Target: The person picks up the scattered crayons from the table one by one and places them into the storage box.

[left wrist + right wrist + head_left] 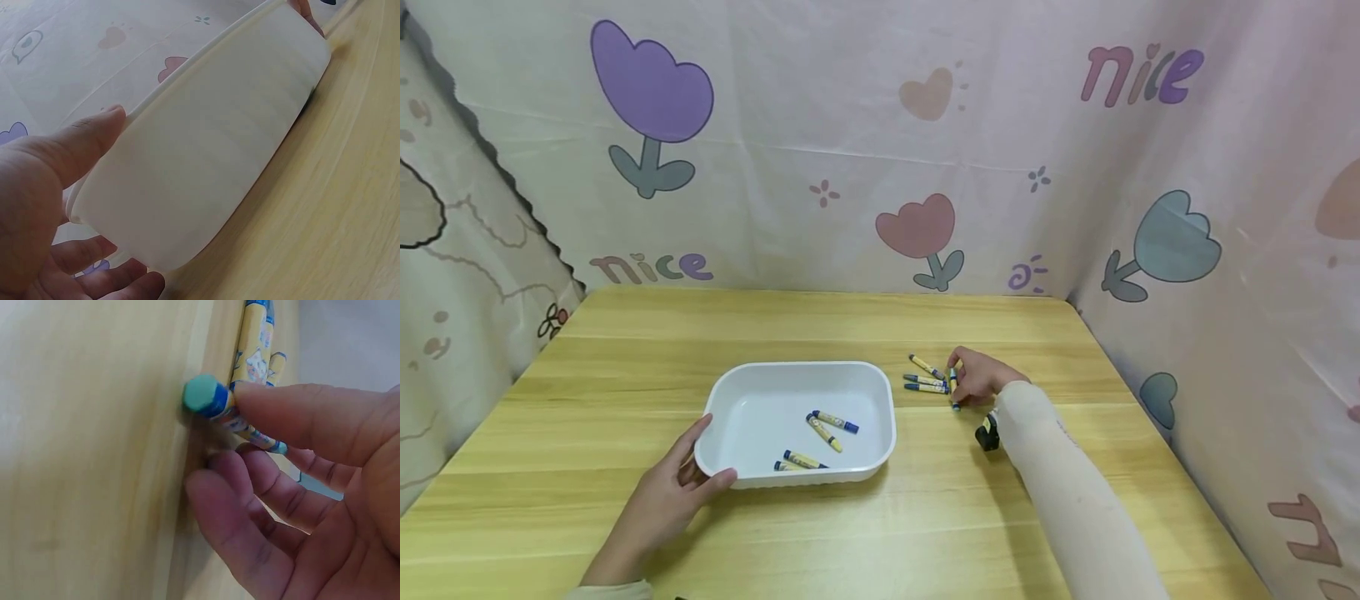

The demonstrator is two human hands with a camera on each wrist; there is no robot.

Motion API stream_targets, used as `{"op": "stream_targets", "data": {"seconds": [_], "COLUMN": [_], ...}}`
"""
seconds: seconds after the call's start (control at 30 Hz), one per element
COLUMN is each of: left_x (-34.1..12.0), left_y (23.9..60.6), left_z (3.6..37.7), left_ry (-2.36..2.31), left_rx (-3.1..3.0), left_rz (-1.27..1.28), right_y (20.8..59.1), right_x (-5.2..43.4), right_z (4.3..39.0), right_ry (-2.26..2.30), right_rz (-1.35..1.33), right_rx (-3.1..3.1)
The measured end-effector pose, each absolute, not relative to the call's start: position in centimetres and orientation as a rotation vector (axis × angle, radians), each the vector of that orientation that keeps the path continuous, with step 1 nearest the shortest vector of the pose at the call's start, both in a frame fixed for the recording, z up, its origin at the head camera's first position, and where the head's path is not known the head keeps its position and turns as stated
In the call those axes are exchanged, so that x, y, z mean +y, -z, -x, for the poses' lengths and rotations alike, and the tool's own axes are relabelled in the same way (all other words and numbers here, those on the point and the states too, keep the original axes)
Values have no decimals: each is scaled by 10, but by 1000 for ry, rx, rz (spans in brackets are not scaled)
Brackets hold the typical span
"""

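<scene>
The right hand (981,379) pinched a blue-and-yellow crayon (953,388) right of centre in the head view, its long axis running toward the camera, beside three loose crayons (926,377). The white tray (880,400) lay to the left, its near-left corner held by the left hand (677,492). Only the right wrist view showed the crayon's teal tip (200,394) between thumb (300,419) and fingers (231,506).
</scene>
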State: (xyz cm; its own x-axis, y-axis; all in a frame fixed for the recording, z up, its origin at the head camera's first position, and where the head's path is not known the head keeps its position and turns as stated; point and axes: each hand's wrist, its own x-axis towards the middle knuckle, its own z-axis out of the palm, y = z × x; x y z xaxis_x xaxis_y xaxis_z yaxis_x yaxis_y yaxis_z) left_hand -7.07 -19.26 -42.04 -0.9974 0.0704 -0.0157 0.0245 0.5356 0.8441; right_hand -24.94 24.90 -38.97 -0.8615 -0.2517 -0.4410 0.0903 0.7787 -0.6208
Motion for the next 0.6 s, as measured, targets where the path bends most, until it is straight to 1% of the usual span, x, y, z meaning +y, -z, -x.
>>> {"op": "stream_targets", "data": {"seconds": [0.43, 0.6], "left_x": [-192, -194], "left_y": [422, 421], "left_z": [71, 71], "left_ry": [-1513, -1454], "left_rx": [2711, 2734], "left_rz": [-100, -89], "right_y": [379, 375], "right_x": [242, 230], "right_z": [250, 252], "right_ry": [991, 1025], "right_rz": [154, 191], "right_rx": [2401, 2399]}}
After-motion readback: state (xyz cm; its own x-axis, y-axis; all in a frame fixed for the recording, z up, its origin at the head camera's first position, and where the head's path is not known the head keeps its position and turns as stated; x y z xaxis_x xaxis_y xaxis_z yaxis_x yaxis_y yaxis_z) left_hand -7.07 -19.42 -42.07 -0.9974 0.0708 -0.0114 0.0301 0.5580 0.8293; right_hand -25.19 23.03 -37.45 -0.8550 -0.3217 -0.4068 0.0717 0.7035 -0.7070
